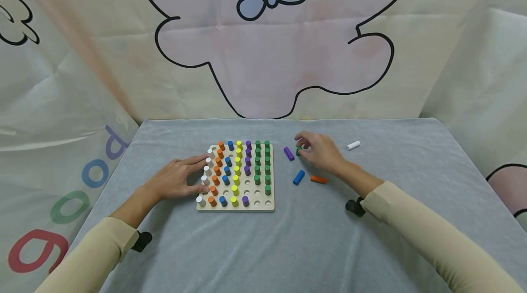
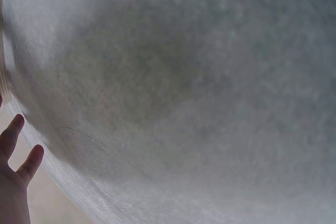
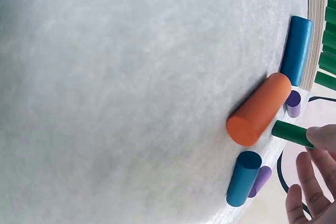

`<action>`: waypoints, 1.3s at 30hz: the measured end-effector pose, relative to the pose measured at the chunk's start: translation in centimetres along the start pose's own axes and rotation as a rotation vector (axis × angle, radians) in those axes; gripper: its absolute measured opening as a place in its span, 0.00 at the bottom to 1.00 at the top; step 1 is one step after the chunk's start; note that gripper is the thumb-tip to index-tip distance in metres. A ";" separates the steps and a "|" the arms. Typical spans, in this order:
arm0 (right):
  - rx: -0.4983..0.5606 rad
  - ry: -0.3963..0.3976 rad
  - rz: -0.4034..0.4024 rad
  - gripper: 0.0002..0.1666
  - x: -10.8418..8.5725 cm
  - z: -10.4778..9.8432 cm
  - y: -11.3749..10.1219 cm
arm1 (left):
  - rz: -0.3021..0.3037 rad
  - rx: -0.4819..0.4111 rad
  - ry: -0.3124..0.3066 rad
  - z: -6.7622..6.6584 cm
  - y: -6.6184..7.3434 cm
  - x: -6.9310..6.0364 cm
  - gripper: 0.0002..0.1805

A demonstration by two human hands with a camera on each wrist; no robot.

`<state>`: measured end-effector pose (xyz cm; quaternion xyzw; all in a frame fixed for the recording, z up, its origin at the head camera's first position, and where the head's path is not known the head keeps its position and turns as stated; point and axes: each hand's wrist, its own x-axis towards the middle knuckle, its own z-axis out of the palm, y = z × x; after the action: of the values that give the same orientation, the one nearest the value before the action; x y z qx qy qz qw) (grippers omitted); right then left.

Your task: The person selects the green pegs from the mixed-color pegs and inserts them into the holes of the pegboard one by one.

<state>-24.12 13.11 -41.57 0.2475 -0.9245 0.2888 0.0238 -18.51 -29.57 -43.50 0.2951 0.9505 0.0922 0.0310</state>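
A wooden pegboard (image 1: 263, 207) bears upright pegs in white, orange, blue, yellow, purple and green columns, with some bare holes. My left hand (image 1: 174, 179) rests along the board's left edge, fingers spread, thumb near the white pegs (image 1: 207, 170). In the left wrist view only a few straight fingers (image 2: 31, 163) show. Right of the board, my right hand (image 1: 323, 152) pinches a green peg (image 3: 291, 133) between thumb and fingers, its other fingers loosely bent. Close by lie a purple peg (image 1: 289, 153), a blue peg (image 1: 298, 177) and an orange peg (image 1: 319, 179).
A white peg (image 1: 353, 145) lies right of my right hand. Another orange peg (image 1: 357, 165) is mostly hidden by the right wrist. In the right wrist view a second blue peg (image 3: 244, 179) also shows. Grey cloth (image 1: 247, 252) covers the table, and a printed curtain (image 1: 267, 55) hangs behind.
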 end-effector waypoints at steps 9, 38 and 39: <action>0.028 0.004 -0.093 0.19 -0.5 0.3 -0.5 | -0.003 -0.006 0.000 -0.1 0.1 0.0 0.46; 0.171 -0.142 -0.363 0.22 -4.2 -0.4 -7.0 | -0.005 -0.004 -0.005 -0.2 0.3 0.0 0.46; 0.176 -0.147 -0.368 0.22 -4.3 -0.3 -7.2 | -0.004 -0.004 -0.004 -0.2 0.2 0.0 0.46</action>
<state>-17.02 10.07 -38.33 0.4334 -0.8343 0.3405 -0.0131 -18.42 -29.39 -43.23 0.2934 0.9508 0.0935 0.0337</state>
